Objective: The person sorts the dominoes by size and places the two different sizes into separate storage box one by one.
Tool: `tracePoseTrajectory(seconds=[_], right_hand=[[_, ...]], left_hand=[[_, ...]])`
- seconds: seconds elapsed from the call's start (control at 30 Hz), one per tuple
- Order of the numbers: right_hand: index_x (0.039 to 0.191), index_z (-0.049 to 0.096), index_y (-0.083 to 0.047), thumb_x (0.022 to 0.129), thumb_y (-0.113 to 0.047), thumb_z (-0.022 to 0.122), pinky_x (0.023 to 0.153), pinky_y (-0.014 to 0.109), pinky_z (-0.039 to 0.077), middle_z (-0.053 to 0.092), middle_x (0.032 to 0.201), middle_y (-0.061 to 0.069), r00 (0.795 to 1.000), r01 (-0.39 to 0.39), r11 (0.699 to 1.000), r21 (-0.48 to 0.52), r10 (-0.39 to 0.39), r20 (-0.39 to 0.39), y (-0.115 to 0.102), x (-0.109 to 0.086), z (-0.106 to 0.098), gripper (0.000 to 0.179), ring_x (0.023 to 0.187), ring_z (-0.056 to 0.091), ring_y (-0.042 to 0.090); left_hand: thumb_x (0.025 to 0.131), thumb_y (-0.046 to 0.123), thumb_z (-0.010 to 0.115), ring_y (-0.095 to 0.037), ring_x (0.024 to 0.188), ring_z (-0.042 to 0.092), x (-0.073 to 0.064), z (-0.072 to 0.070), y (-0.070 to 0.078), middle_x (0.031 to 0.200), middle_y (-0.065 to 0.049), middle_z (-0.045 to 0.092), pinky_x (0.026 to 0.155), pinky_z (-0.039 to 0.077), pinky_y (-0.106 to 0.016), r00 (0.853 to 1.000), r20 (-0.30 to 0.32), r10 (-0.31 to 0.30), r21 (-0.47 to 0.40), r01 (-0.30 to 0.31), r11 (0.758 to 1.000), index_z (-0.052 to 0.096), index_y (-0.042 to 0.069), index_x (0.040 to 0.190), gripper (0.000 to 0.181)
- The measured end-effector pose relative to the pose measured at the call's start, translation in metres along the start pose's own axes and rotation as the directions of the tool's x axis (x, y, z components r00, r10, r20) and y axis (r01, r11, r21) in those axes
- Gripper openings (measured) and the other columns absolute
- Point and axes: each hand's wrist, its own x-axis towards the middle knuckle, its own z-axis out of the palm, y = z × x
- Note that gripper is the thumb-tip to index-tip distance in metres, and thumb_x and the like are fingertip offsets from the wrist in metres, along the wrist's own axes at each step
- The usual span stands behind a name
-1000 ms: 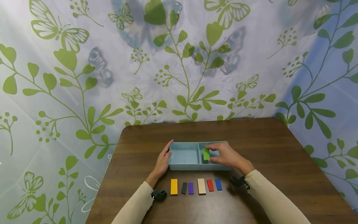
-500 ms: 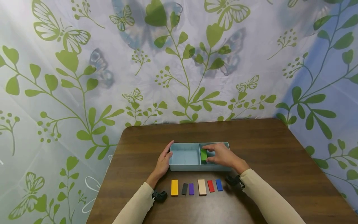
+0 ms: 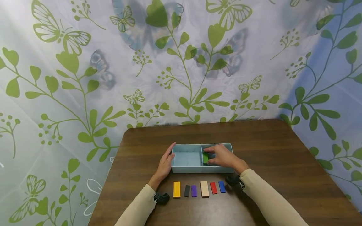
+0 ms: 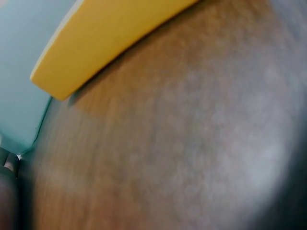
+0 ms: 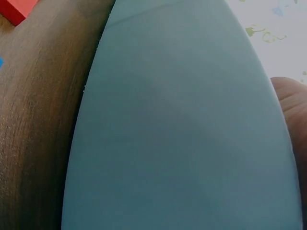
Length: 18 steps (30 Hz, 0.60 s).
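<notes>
A light blue two-compartment box [image 3: 188,169] stands on the table. At its left end my left hand [image 3: 163,164] holds the end wall, fingers along the outside and thumb at the rim. My right hand [image 3: 224,157] reaches into the right compartment, pinching a green block [image 3: 205,158] between thumb and fingers close to the divider [image 3: 202,155]. Part of that block is hidden by the fingers. In the right wrist view the box's outer wall [image 5: 182,120] covers most of the picture, and a bit of the right hand [image 5: 292,105] shows beyond its rim.
A row of blocks lies in front of the box: yellow [image 3: 176,189], black [image 3: 187,191], purple [image 3: 193,191], beige [image 3: 205,189], red [image 3: 213,188] and blue [image 3: 222,186]. The brown table [image 3: 254,135] ends at a patterned curtain [image 3: 158,103].
My right hand has moved slightly left and lowered the green block into the right compartment, nearer the divider. The left hand has stayed on the box's end.
</notes>
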Motion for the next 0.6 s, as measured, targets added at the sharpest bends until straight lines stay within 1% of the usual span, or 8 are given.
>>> tracePoseTrajectory(seconds=[0.17, 0.33, 0.5, 0.53, 0.6], right_hand=[[0.128, 0.070, -0.012, 0.078, -0.025, 0.087, 0.088, 0.040, 0.057, 0.072, 0.123, 0.003, 1.000, -0.005, 1.000, -0.008, 0.005, 0.015, 0.000, 0.002, 0.001, 0.054, 0.109, 0.068, 0.018], [0.127, 0.070, -0.010, 0.076, -0.024, 0.088, 0.089, 0.039, 0.058, 0.073, 0.121, 0.004, 1.000, -0.001, 1.000, -0.008, 0.001, 0.028, 0.000, 0.004, 0.001, 0.056, 0.107, 0.069, 0.019], [0.127, 0.070, -0.009, 0.075, -0.023, 0.088, 0.091, 0.039, 0.058, 0.072, 0.123, 0.004, 0.999, 0.006, 1.000, -0.018, -0.005, 0.046, 0.003, 0.006, 0.002, 0.057, 0.110, 0.069, 0.020], [0.127, 0.070, -0.009, 0.075, -0.023, 0.089, 0.091, 0.039, 0.057, 0.071, 0.124, 0.004, 0.999, 0.004, 1.000, -0.020, -0.003, 0.049, 0.003, 0.006, 0.003, 0.057, 0.111, 0.068, 0.020], [0.128, 0.070, -0.010, 0.075, -0.023, 0.089, 0.092, 0.040, 0.057, 0.071, 0.125, 0.003, 0.999, 0.007, 1.000, -0.023, -0.006, 0.051, 0.004, 0.006, 0.003, 0.057, 0.113, 0.067, 0.020]], left_hand=[[0.108, 0.005, 0.033, -0.029, 0.155, 0.016, 0.000, 0.001, -0.001, 0.167, -0.014, 0.020, 0.122, 0.013, -0.061, 1.000, -0.012, 0.012, -0.015, -0.013, 1.000, 0.027, 0.007, 0.159, 0.051], [0.108, 0.005, 0.033, -0.028, 0.155, 0.017, 0.001, 0.002, 0.000, 0.167, -0.013, 0.021, 0.122, 0.013, -0.061, 1.000, -0.024, 0.006, -0.028, -0.006, 1.000, 0.028, 0.007, 0.158, 0.051], [0.109, 0.008, 0.033, -0.027, 0.155, 0.016, 0.000, 0.001, -0.002, 0.168, -0.008, 0.020, 0.123, 0.013, -0.058, 1.000, -0.008, -0.008, -0.012, 0.008, 1.000, 0.026, 0.008, 0.159, 0.051], [0.109, 0.009, 0.032, -0.025, 0.155, 0.015, 0.001, 0.001, -0.004, 0.168, -0.006, 0.020, 0.123, 0.013, -0.057, 1.000, -0.006, -0.009, -0.013, 0.009, 1.000, 0.025, 0.009, 0.160, 0.051], [0.110, 0.012, 0.032, -0.021, 0.155, 0.016, 0.002, 0.002, -0.014, 0.168, 0.000, 0.020, 0.124, 0.014, -0.056, 1.000, -0.012, -0.005, -0.011, 0.004, 1.000, 0.026, 0.017, 0.160, 0.051]])
